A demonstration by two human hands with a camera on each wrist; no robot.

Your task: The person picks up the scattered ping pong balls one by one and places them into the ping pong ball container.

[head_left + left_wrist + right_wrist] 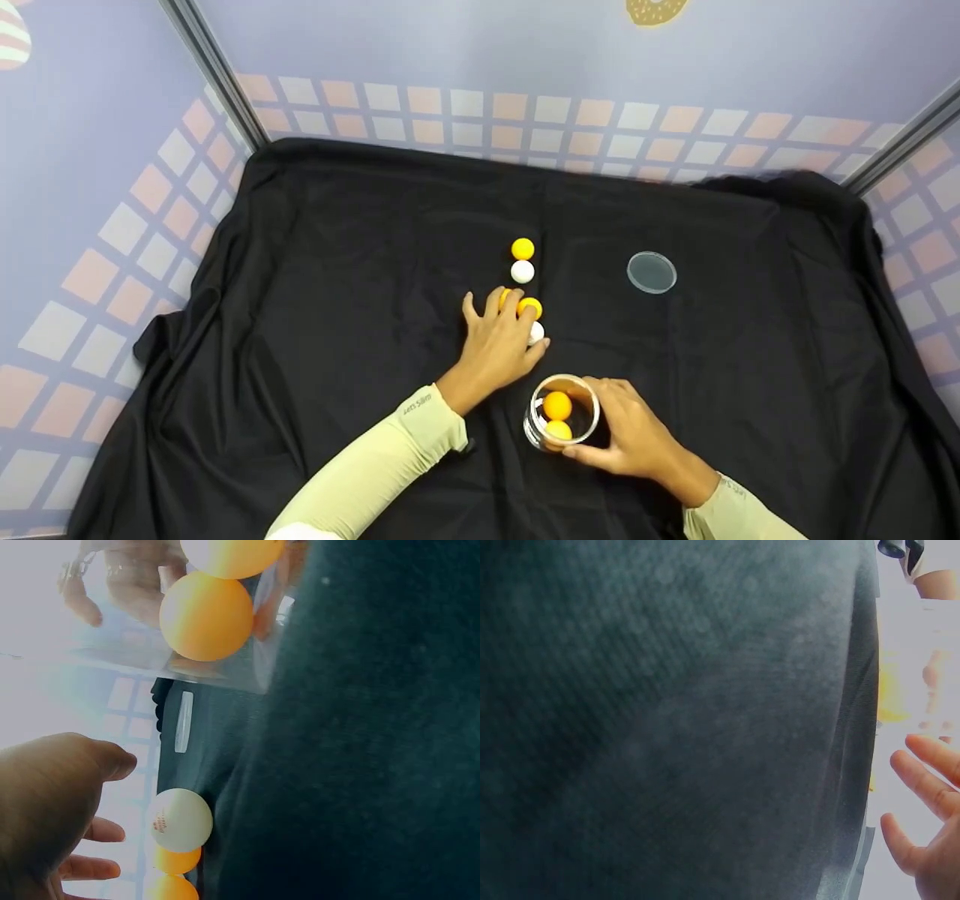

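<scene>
My left hand (495, 346) reaches over a short row of ping-pong balls, fingers spread. Beneath and beside its fingertips are an orange ball (530, 308), a second orange one partly hidden, and a white ball (536, 333) near the thumb. In the left wrist view, a gap shows between the thumb and the white ball (182, 820). Thumb and fingers of my right hand (634, 431) grip a clear round jar (532, 429) by its side. Its mouth is uncovered, and orange balls (557, 406) lie inside. The right wrist view is washed out around the hand (937, 840).
Farther back on the black cloth (360, 300) sit an orange ball (523, 249) and a white ball (523, 271), nearly touching. A clear round lid (652, 272) lies flat to their right. Patterned wall panels (465, 45) stand behind and at the sides.
</scene>
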